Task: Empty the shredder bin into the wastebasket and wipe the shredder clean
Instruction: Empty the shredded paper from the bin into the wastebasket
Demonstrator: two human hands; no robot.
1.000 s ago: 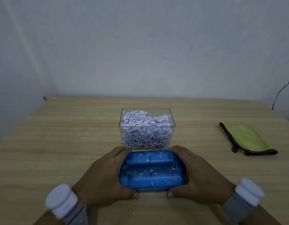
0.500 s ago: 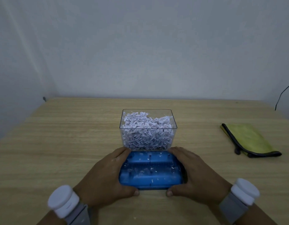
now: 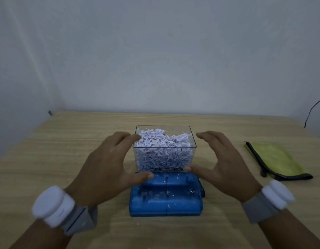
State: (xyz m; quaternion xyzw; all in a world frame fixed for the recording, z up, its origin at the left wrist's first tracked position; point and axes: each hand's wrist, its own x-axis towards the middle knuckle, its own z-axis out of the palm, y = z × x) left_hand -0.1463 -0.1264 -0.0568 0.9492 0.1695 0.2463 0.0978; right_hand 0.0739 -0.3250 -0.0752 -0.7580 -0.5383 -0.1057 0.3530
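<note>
A clear plastic shredder bin (image 3: 164, 155) full of white paper shreds stands on the wooden table (image 3: 65, 159). Just in front of it lies the blue shredder top (image 3: 166, 194), upside down and speckled with paper bits. My left hand (image 3: 108, 164) is open at the bin's left side, fingertips near its rim. My right hand (image 3: 222, 162) is open at the bin's right side, a small gap from the wall. Neither hand holds anything. No wastebasket is in view.
A folded yellow-green cloth (image 3: 276, 160) with a dark edge lies on the table to the right. A black cable (image 3: 315, 106) hangs down the wall at far right. The pale wall stands behind the table.
Both hands have let go of the blue shredder top and moved forward and up to either side of the clear bin. The shredder top now rests on the table.
</note>
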